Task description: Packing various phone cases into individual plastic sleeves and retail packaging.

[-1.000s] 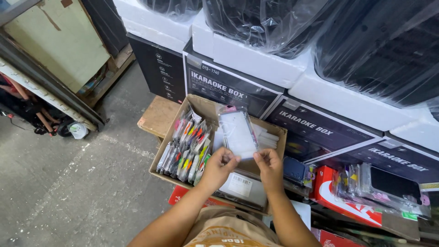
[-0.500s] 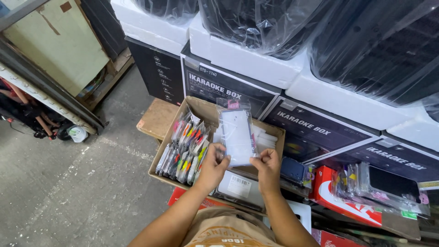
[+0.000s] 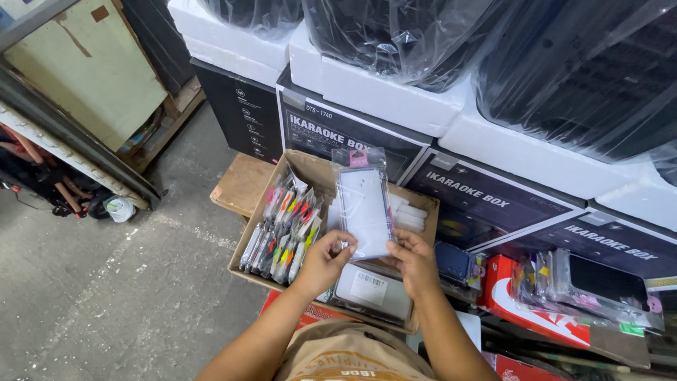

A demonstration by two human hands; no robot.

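Both hands are now gripping one clear packaged phone case [image 3: 364,212], left hand [image 3: 323,262] and right hand [image 3: 415,262] pinching its lower edge, raising it slightly higher above the cardboard box [image 3: 296,164] for inspection.

Clear phone case [image 3: 364,212] in a glossy, transparent plastic sleeve, pinched at its lower edge by the left hand [image 3: 322,262] and the right hand [image 3: 415,262]. Beneath it, a matt brown cardboard box [image 3: 310,169] with rough cut edges; inside, at the case's left, shiny plastic-wrapped packets [image 3: 282,233]. Behind the box, smooth printed cartons [image 3: 486,197] carrying matt white foam blocks [image 3: 395,92] under wrinkled glossy film. Left of the box, rough grey concrete floor [image 3: 106,310].
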